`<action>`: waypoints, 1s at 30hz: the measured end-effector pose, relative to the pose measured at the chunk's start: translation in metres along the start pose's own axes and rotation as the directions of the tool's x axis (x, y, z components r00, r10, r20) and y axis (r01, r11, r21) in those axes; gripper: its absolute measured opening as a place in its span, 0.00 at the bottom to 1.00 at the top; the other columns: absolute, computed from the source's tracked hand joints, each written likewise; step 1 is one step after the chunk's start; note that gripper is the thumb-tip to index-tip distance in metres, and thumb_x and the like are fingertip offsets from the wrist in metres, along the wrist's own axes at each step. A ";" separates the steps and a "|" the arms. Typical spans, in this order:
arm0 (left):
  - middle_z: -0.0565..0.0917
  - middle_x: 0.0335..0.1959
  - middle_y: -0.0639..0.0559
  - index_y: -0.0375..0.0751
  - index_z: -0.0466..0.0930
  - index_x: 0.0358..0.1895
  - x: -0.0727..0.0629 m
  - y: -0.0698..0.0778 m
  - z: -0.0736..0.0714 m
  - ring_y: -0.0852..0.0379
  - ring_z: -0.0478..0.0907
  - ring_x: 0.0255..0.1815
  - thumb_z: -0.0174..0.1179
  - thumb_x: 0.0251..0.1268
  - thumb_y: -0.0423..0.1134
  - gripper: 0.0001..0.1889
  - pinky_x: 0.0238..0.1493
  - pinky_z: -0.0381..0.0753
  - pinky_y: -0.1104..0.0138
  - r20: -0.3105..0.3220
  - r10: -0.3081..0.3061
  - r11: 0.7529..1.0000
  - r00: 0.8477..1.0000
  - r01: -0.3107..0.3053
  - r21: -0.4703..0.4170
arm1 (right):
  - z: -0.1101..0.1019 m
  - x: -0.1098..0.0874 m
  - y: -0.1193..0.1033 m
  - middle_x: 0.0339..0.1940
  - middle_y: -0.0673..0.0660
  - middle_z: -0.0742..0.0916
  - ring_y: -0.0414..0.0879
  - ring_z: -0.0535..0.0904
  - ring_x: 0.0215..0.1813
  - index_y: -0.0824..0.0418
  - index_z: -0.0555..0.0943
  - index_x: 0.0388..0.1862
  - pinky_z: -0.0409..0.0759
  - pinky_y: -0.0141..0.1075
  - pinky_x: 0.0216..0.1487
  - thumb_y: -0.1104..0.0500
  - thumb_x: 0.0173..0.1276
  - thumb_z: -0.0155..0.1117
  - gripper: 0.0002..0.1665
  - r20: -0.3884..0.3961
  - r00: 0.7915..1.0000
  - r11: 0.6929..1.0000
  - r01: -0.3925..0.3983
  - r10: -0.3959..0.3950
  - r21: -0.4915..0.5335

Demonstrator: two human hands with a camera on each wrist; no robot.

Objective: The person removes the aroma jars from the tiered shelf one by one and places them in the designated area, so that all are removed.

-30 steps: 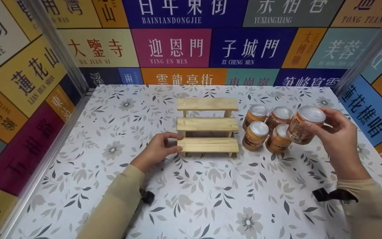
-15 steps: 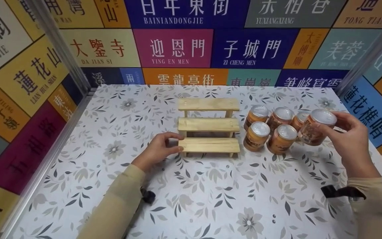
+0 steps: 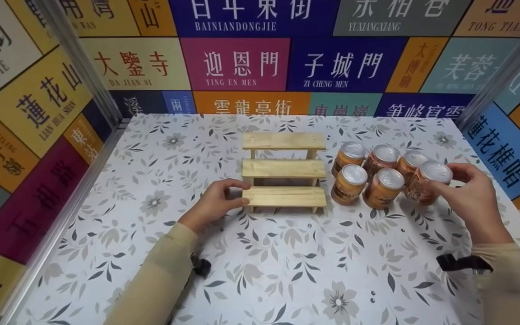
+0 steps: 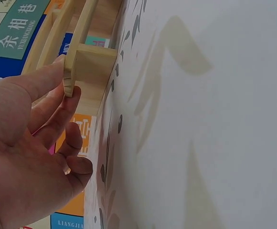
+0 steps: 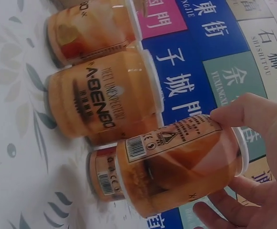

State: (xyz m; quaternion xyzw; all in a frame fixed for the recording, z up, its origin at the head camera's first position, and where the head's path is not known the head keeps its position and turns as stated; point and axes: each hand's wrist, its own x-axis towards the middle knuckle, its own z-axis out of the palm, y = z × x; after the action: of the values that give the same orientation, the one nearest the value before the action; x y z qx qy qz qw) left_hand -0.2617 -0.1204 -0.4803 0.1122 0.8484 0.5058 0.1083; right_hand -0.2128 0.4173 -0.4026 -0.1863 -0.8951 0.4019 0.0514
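Note:
In the head view, my right hand point(image 3: 474, 201) grips an orange-brown can point(image 3: 428, 185) with a silver lid by its side, at the right end of a group of similar cans. The right wrist view shows thumb and fingers around the upper part of this can point(image 5: 181, 167), its barcode label facing the camera. Beside it stand a front can point(image 3: 383, 189) and a back can point(image 3: 409, 167). My left hand point(image 3: 217, 198) pinches the left end of the lowest step of a three-step wooden display stand point(image 3: 287, 197); the left wrist view shows thumb and fingertips on that plank point(image 4: 70, 71).
More cans of the group, such as the front left can point(image 3: 349, 184), stand just right of the wooden stand. A white tablecloth point(image 3: 278, 271) with a leaf and flower print covers the table. Panels with coloured signs point(image 3: 233, 63) enclose the back and both sides.
My right hand has carried its can right, then down and nearer to me, to the right end of the front row. The can behind has come into view. My left hand has stayed put.

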 end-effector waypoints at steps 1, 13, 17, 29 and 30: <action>0.85 0.55 0.55 0.53 0.86 0.56 0.000 0.000 0.000 0.52 0.73 0.44 0.73 0.64 0.40 0.17 0.45 0.71 0.62 0.001 -0.001 1.000 1.000 0.001 -0.001 | 0.001 0.001 0.002 0.66 0.54 0.75 0.43 0.68 0.58 0.59 0.68 0.74 0.70 0.34 0.50 0.35 0.62 0.75 0.50 0.010 1.000 1.000 0.000 0.000 -0.018; 0.85 0.55 0.55 0.52 0.86 0.56 -0.001 0.001 0.002 0.50 0.74 0.46 0.73 0.64 0.39 0.17 0.46 0.71 0.62 -0.007 -0.005 1.000 1.000 0.005 -0.010 | 0.013 0.008 0.019 0.74 0.68 0.70 0.60 0.66 0.70 0.65 0.64 0.77 0.68 0.40 0.56 0.36 0.66 0.70 0.52 0.100 0.995 0.996 -0.011 0.021 -0.094; 0.86 0.54 0.51 0.48 0.86 0.56 -0.001 0.000 0.003 0.52 0.71 0.38 0.73 0.64 0.37 0.17 0.42 0.71 0.64 -0.010 0.028 0.999 1.000 -0.029 -0.024 | 0.014 0.009 0.021 0.71 0.65 0.72 0.55 0.68 0.66 0.65 0.64 0.76 0.69 0.37 0.53 0.38 0.67 0.71 0.51 0.119 0.993 0.996 -0.011 0.022 -0.089; 0.86 0.55 0.52 0.48 0.87 0.55 -0.008 0.007 0.004 0.48 0.77 0.46 0.73 0.64 0.37 0.17 0.49 0.74 0.61 -0.054 0.023 0.998 0.998 -0.020 0.055 | 0.009 0.009 0.015 0.78 0.74 0.65 0.65 0.64 0.73 0.67 0.52 0.82 0.77 0.30 0.49 0.35 0.69 0.67 0.59 0.263 0.965 0.998 0.002 0.016 -0.068; 0.86 0.55 0.52 0.49 0.87 0.55 -0.009 0.009 0.004 0.47 0.78 0.48 0.73 0.64 0.38 0.17 0.51 0.74 0.59 -0.072 0.030 0.995 0.997 -0.023 0.100 | 0.008 0.008 0.011 0.80 0.76 0.62 0.68 0.62 0.75 0.66 0.49 0.84 0.79 0.36 0.56 0.33 0.69 0.66 0.62 0.280 0.960 0.998 -0.003 0.020 -0.060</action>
State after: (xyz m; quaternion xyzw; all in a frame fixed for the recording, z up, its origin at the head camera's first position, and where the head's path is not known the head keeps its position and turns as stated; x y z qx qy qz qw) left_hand -0.2506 -0.1153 -0.4733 0.1101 0.8742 0.4684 0.0649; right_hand -0.2187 0.4213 -0.4172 -0.1341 -0.9037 0.3979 -0.0840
